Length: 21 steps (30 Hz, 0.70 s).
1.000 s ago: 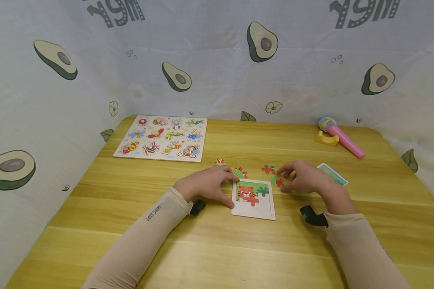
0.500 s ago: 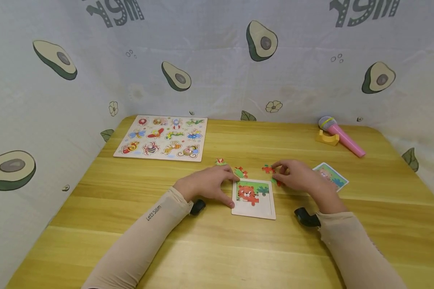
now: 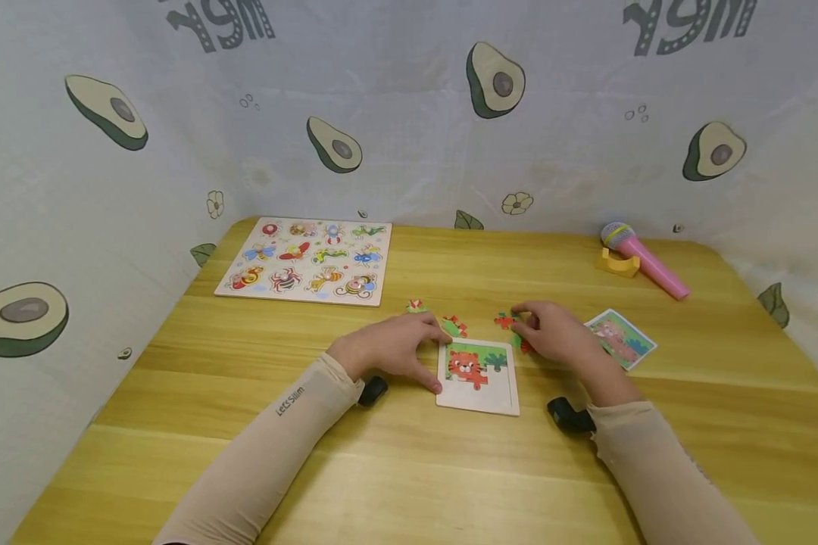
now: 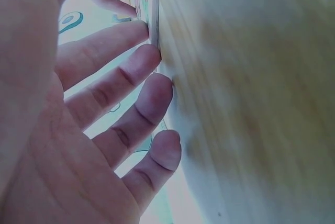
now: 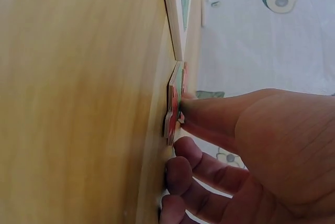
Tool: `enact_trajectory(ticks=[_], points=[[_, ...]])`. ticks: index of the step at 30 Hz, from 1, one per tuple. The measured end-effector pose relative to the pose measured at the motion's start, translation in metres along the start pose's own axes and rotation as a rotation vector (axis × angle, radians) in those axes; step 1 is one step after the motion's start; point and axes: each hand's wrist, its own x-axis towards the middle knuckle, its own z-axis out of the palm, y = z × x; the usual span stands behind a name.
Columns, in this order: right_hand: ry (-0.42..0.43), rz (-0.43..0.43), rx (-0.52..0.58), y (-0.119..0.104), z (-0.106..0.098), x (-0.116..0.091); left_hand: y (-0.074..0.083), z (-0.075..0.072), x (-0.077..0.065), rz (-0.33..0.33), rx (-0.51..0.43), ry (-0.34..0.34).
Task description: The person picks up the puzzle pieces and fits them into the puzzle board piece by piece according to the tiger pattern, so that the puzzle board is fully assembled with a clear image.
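A small square jigsaw tray (image 3: 477, 397) lies mid-table, a tiger's face and some green fitted in its upper part. My left hand (image 3: 395, 347) spans the tray's left side, thumb near the lower corner and a finger at the upper one. Its fingers (image 4: 154, 98) look extended in the left wrist view. Past the tray's upper right corner, my right hand (image 3: 554, 333) pinches the edge of a red jigsaw piece (image 3: 503, 321) between thumb and finger. Another red-green piece (image 3: 526, 347) lies just below, partly hidden by that hand. Two more loose pieces (image 3: 454, 326) lie behind the tray.
An insect picture board (image 3: 346, 261) occupies the back left. At the back right are a pink toy microphone (image 3: 654, 269) and a yellow arched block (image 3: 616, 263). A picture card (image 3: 623, 338) lies beside the right wrist. Patterned cloth (image 3: 409, 174) hangs behind the table.
My right hand has shifted left and slightly up from the lower red-green piece to the red piece, uncovering more of the picture card. The left hand and tray have stayed in place.
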Motion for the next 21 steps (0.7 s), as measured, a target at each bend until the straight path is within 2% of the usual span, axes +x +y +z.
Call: enact_trajectory(ticks=[7, 12, 21], points=[[0.057, -0.015, 0.001, 0.0005, 0.0007, 0.0003, -0.0013, 0.0005, 0.0000, 0.006, 0.003, 0.010], [0.074, -0.004, 0.034, -0.0010, 0.0029, -0.0026, -0.0007, 0.0020, 0.0000, 0.006, -0.005, -0.007], [0.107, -0.027, 0.053, -0.0046, 0.0020, -0.0035, 0.0004, 0.0003, -0.0002, 0.004, -0.005, 0.002]])
